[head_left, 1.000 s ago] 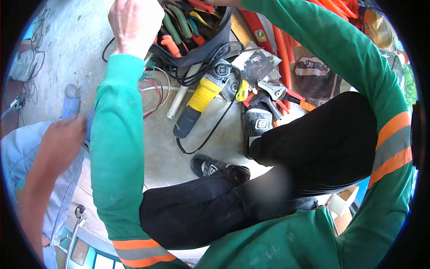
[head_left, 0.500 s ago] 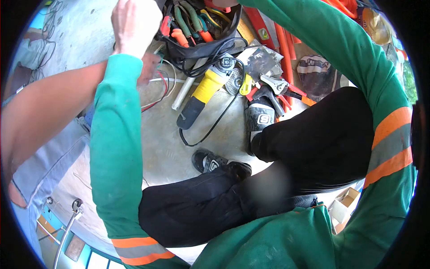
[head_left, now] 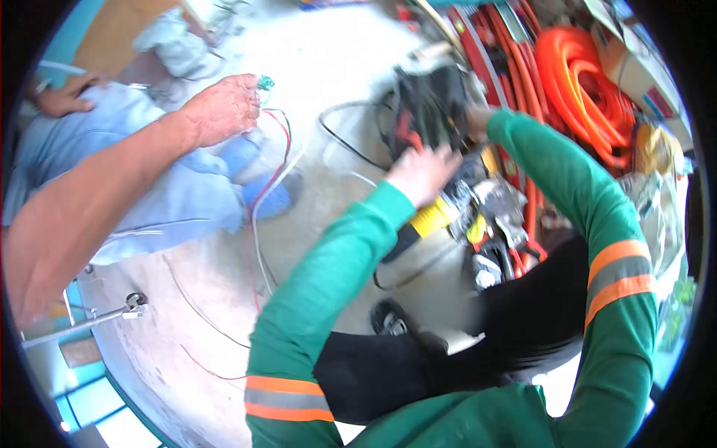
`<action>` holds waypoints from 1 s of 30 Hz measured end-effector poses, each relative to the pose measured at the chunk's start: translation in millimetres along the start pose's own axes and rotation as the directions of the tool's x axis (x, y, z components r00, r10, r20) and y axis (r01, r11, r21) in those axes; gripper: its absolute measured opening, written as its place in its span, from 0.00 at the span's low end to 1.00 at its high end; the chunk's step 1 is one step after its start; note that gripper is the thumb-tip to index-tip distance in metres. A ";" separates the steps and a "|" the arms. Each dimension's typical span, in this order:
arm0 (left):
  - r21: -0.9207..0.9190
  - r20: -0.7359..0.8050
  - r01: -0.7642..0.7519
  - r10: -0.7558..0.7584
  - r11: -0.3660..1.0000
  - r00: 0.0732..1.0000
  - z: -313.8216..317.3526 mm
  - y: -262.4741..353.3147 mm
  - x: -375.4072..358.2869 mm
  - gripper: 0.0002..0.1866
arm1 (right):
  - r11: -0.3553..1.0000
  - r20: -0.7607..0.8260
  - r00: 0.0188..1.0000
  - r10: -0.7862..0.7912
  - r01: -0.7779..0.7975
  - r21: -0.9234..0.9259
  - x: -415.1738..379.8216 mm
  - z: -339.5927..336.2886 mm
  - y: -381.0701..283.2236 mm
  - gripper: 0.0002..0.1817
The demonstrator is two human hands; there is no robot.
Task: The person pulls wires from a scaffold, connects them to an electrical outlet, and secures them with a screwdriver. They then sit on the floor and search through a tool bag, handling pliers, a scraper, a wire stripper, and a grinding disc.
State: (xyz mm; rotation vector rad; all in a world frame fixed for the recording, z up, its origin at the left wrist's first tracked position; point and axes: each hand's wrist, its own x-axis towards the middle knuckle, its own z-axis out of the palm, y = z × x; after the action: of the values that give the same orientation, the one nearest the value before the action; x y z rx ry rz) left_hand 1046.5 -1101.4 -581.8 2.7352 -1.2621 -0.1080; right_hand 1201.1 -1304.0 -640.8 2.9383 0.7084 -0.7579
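My left hand (head_left: pixel 423 177) is at the near side of a black tool bag (head_left: pixel 429 97), over the yellow grinder (head_left: pixel 433 218). Its blurred fingers look apart, pointing toward the bag, close to a red tool handle (head_left: pixel 408 133). Against the bag's right side is my right hand (head_left: pixel 480 123), its fingers mostly hidden there; I cannot tell whether they grip the bag. The grinder lies on the floor, partly covered by my left hand. Just right of it are a small yellow part (head_left: pixel 476 229) and a crumpled grey plastic bag (head_left: pixel 499 200).
At left, another person's hand (head_left: pixel 224 108) holds a small green item (head_left: pixel 265 84) near red and white wires (head_left: pixel 280 175). Orange hose (head_left: pixel 582 93) is coiled at the upper right, beside long red tubes (head_left: pixel 515 63). A metal stand leg (head_left: pixel 89 325) ends in a caster at lower left.
My view has swung up and left. My left hand has come from upper left to the bag, which appears more upright. The other person's hand is now in plain view.
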 end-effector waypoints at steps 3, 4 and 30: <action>-0.156 0.242 0.036 0.003 0.987 0.970 -32.4 -12.0 -4.2 0.33 | 0.997 0.058 0.998 0.000 0.005 -0.082 -6.9 -9.8 -8.4 0.22; -0.202 0.232 0.052 -0.004 0.978 0.973 -27.3 -22.0 -6.1 0.32 | 0.994 0.085 0.996 0.002 0.007 -0.109 -9.6 -13.4 -11.0 0.22; -0.184 0.258 0.473 -0.422 0.862 0.869 15.7 -154.0 -77.0 0.25 | 0.994 0.206 0.974 0.099 -0.086 -0.068 -26.5 -14.1 -12.1 0.30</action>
State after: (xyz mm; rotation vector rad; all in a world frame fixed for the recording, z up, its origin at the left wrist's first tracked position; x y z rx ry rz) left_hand 1110.6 -945.1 -618.8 2.7914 -0.5618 -0.5702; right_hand 1181.6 -1302.4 -615.0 2.7616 0.5629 -0.9992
